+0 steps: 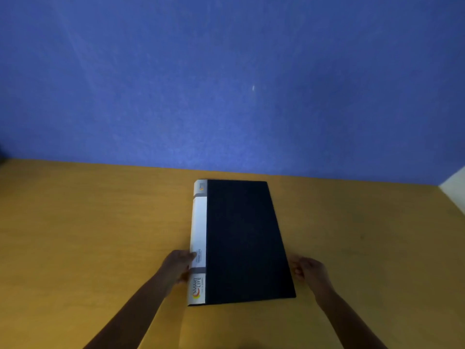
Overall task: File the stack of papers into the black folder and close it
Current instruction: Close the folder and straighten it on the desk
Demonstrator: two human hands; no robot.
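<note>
Head view: A black folder (pixel 245 243) lies closed and flat on a yellow-brown wooden worktop (pixel 100 222), its long side running away from the camera toward a blue wall (pixel 226 71). The folder sits slightly right of the worktop's middle, its far end close to where the worktop meets the wall. A white spine strip (pixel 198 235) runs down the folder's left edge, with grey bands near each end and the words "SMART LIFE" printed beside an orange-and-red logo at the near end.

The person's left hand (pixel 177 267) rests against the spine at the near part of the folder, fingertips touching the white strip; the hand lies loosely against the edge, and whether it has any grip on the folder cannot be told. The right hand (pixel 310 272) is just beside the folder's right edge near the front corner, fingers curled inward; whether they touch the cover, and whether the grip is closed on anything, cannot be told from this blurred view. Both bare forearms reach in from the bottom of the frame.

A pale surface (pixel 455 187) shows at the far right edge where the worktop ends. No loose papers show on the worktop.
</note>
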